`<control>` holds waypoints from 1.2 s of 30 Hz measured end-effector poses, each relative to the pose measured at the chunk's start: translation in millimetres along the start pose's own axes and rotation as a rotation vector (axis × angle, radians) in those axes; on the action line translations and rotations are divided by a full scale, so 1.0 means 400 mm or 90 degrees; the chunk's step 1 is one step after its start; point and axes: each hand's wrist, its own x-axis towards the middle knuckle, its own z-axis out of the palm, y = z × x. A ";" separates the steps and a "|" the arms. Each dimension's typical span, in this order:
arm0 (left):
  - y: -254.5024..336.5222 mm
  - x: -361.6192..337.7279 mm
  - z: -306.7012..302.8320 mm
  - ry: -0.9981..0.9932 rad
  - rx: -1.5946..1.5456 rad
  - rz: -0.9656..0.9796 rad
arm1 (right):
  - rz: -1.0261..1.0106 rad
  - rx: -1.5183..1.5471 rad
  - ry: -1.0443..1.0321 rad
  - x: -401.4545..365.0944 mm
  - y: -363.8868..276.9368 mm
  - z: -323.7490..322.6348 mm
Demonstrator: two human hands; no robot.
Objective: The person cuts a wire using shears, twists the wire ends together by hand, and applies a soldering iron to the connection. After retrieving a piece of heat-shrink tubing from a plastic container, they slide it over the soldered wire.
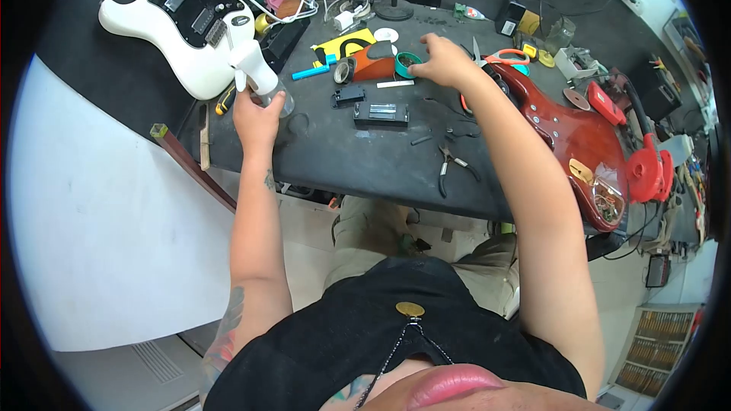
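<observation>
My left hand [257, 116] is wrapped round a spray bottle [259, 70] with a white trigger head and a clear lower body, standing at the left of the bench. On the other side, my right hand [448, 63] has thumb and fingers apart, with the thumb right at the rim of a small teal round container [407, 64]. Left of that container lie an orange-and-grey piece [375, 62] and a roll of tape [343, 70]. A black battery holder [381, 113] and a smaller black part [349, 96] sit between my hands, nearer the middle.
A white guitar body [175, 46] lies at the left and a red guitar body [567, 133] at the right. Pliers [449, 167] rest near the front edge. Scissors [502, 56] are beyond my right wrist. A red blower [649, 173] hangs at the far right.
</observation>
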 end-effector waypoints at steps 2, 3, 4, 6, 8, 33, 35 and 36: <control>0.000 -0.007 0.009 0.004 -0.018 -0.018 | -0.004 -0.039 -0.043 0.073 0.004 0.009; -0.032 -0.013 0.033 0.034 -0.024 0.017 | 0.001 -0.040 -0.173 0.106 0.008 0.000; -0.032 -0.021 0.041 0.065 -0.029 0.049 | 0.008 -0.041 -0.306 0.133 0.014 -0.006; -0.035 -0.024 0.035 0.043 -0.004 0.003 | -0.019 -0.036 -0.302 0.176 0.036 -0.022; -0.039 -0.021 0.037 0.031 -0.045 -0.009 | 0.038 -0.119 -0.238 0.220 0.042 -0.052; 0.435 -0.066 0.234 -0.348 -0.388 0.404 | -0.390 -0.293 0.007 -0.115 -0.172 -0.287; 0.464 -0.033 0.276 -0.418 -0.428 0.368 | -0.375 -0.312 0.013 -0.145 -0.167 -0.329; 0.478 -0.023 0.292 -0.491 -0.460 0.315 | -0.368 -0.318 0.021 -0.163 -0.159 -0.350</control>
